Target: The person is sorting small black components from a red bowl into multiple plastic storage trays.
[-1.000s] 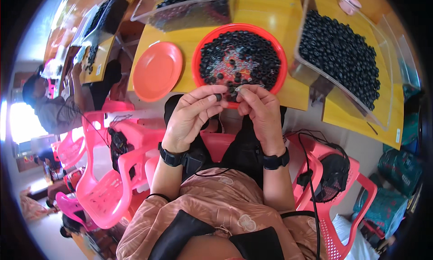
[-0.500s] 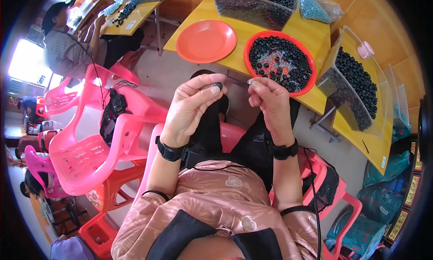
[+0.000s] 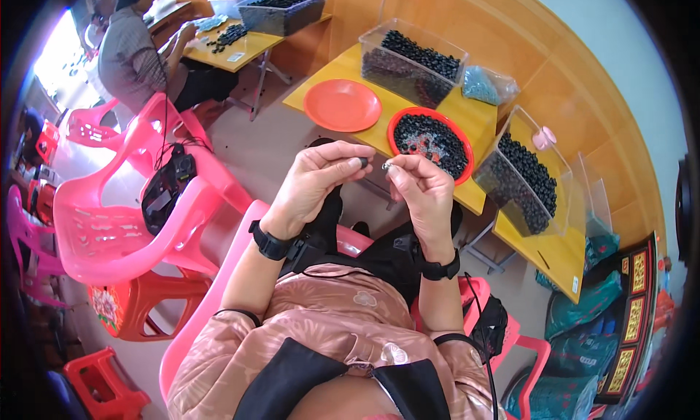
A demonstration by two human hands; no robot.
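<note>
My left hand (image 3: 310, 187) pinches a small black ring-like piece (image 3: 363, 162) between thumb and fingers. Close beside it, my right hand (image 3: 424, 197) is closed on a tiny silvery piece (image 3: 386, 166) at its fingertips; its exact kind is too small to tell. A narrow gap parts the two pieces, above my lap. Just beyond my right hand, a red plate (image 3: 468, 173) holds many black ring-like pieces (image 3: 421, 124) and small silvery bits. An orange-red plate (image 3: 343, 105) with nothing on it lies to the left, on the yellow table (image 3: 321, 77).
Clear bins of black pieces stand at the back (image 3: 394, 74) and right (image 3: 503, 183). Near them are a bag of light-blue bits (image 3: 481, 86) and a pink cup (image 3: 544, 138). Pink chairs (image 3: 109, 234) stand left; a person (image 3: 135, 59) sits at another table. Teal sacks (image 3: 583, 303) lie right.
My hands have come closer together, bringing the black piece and the silvery piece almost side by side. The whole view has shifted, showing more of the wall and the back table.
</note>
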